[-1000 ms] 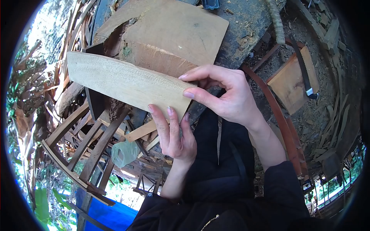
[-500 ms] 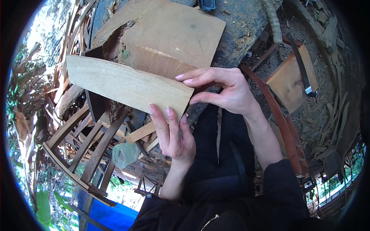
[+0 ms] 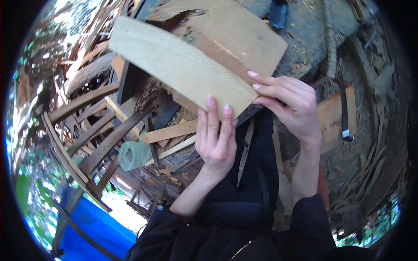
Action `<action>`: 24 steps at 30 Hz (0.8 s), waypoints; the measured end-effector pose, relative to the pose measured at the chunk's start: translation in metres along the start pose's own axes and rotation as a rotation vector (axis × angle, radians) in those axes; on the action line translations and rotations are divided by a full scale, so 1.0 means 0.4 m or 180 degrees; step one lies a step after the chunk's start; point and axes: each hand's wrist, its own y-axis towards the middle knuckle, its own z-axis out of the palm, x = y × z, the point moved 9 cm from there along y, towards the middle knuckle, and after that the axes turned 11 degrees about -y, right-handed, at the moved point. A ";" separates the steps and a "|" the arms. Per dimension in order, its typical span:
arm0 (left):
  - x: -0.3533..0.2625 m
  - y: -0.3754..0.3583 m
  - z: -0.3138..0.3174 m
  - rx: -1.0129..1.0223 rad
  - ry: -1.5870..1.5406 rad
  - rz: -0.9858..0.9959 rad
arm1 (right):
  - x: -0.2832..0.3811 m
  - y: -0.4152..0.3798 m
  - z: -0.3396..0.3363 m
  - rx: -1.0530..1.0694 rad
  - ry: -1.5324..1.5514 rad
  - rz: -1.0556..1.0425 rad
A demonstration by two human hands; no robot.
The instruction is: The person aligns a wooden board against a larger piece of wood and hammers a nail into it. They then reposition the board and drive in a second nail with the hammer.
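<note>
A pale wooden board (image 3: pixel 178 65), slightly curved along its upper edge, is held up at a slant in front of me. My left hand (image 3: pixel 216 141) grips its lower edge near the right end, fingertips on the face and the thumb hidden. At the right corner, my right hand (image 3: pixel 289 102) pinches the board between fingers and thumb. Behind the board lies a larger, broad wooden panel (image 3: pixel 250 37) with a broken, hollowed edge, partly covered by the board.
A dark work surface (image 3: pixel 300 35) bears a small dark tray (image 3: pixel 278 14) and sawdust. At right, a saw (image 3: pixel 344 108) lies on another plank (image 3: pixel 328 117). A slatted wooden frame (image 3: pixel 93 135), a plastic bag (image 3: pixel 133 155) and wood scraps are at lower left.
The view has shifted and turned, so board and hands appear further right, the board sloping more steeply. Both hands keep hold of the board; the right fingers sit closer around its corner.
</note>
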 end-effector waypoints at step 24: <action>0.334 -0.311 -0.492 -0.2343 -0.0899 -0.1951 | 0.038 -0.039 -0.025 -0.0568 0.0433 0.1304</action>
